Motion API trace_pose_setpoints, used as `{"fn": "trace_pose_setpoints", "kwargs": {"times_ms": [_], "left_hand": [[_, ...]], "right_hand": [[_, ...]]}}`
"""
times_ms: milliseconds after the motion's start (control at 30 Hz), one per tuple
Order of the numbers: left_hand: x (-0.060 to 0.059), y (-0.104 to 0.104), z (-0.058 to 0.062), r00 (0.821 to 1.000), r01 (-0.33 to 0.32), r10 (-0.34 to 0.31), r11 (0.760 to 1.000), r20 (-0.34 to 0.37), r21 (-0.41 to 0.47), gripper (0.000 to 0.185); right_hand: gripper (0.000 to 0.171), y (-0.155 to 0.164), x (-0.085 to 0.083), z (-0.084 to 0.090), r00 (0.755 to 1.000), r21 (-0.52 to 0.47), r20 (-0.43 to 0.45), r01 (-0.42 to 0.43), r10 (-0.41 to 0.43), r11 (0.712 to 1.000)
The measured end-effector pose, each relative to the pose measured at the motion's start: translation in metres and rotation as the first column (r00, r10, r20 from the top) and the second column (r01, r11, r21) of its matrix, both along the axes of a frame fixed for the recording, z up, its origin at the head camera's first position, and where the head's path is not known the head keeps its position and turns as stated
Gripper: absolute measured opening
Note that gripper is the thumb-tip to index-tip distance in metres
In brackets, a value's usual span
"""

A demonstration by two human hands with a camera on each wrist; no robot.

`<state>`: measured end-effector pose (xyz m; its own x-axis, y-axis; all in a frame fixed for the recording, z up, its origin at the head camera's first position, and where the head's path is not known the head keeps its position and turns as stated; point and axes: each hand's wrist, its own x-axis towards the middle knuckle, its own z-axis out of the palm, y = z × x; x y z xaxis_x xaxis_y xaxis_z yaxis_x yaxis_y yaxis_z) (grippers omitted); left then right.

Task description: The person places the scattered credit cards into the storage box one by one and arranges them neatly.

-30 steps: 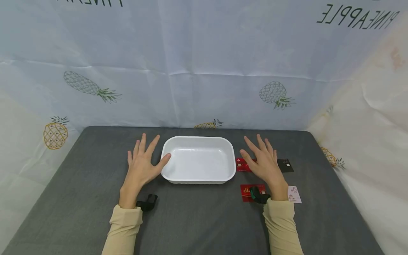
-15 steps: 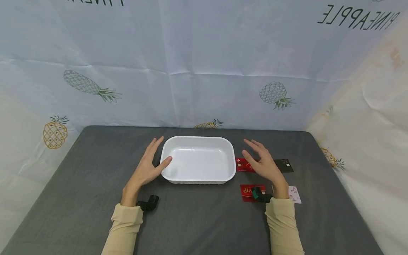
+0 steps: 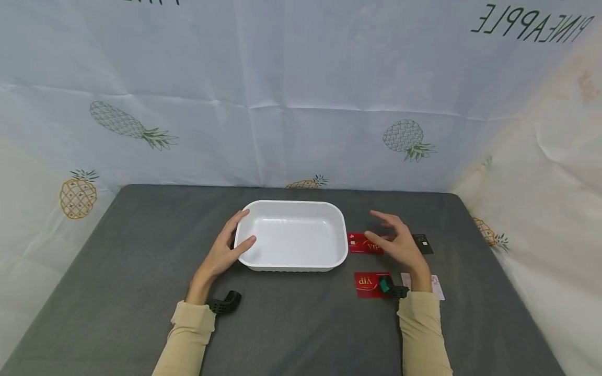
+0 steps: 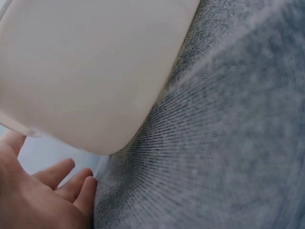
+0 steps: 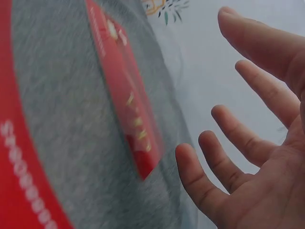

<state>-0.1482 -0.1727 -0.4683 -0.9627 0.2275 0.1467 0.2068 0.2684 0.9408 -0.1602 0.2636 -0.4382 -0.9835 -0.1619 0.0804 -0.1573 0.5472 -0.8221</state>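
Observation:
A white rectangular tray (image 3: pixel 291 240) with rounded corners sits on the grey table. My left hand (image 3: pixel 223 253) is at its left end, thumb over the rim and fingers along the outside. In the left wrist view the tray wall (image 4: pixel 90 71) stands beside loosely extended fingers (image 4: pixel 55 174); whether they press on it I cannot tell. My right hand (image 3: pixel 400 243), fingers spread and holding nothing, hovers right of the tray above a red VIP card (image 3: pixel 359 243) and a black card (image 3: pixel 422 244). The right wrist view shows that red card (image 5: pixel 124 86) apart from the fingers.
Nearer me lie another red VIP card (image 3: pixel 367 286) and a pale flowered card (image 3: pixel 437 287), both partly covered by the right wrist and its camera. A pineapple-print curtain (image 3: pixel 282 146) hangs behind the table's far edge (image 3: pixel 197 187).
My left hand has moved right and closed in on the tray's left rim. My right hand has shifted slightly right and turned, uncovering more of the far red card. Tray and cards stay put.

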Motion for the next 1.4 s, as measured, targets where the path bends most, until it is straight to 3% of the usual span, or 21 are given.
{"fn": "trace_pose_setpoints", "kwargs": {"times_ms": [333,633,1033,1400], "left_hand": [[0.0003,-0.0003,-0.0003,1.000,0.008,-0.008,1.000,0.020,-0.007,0.066],[-0.0003,-0.0002,0.0005,1.000,0.001,0.000,1.000,0.018,-0.026,0.067],[-0.0013,-0.0013,-0.0023,1.000,0.009,-0.009,1.000,0.024,-0.014,0.067],[-0.0008,-0.0006,-0.0018,1.000,0.011,-0.011,1.000,0.024,0.005,0.065]], "right_hand": [[0.068,0.0069,-0.0009,-0.0076,0.994,0.045,0.108,0.020,-0.025,0.999],[0.076,0.0064,-0.0015,-0.0088,0.973,0.213,0.229,-0.058,0.007,0.975],[0.059,0.0013,0.0009,-0.0043,0.974,0.298,0.223,-0.034,-0.035,0.954],[0.055,0.0011,-0.0010,-0.0046,0.984,0.261,0.174,-0.024,-0.023,0.965]]}}
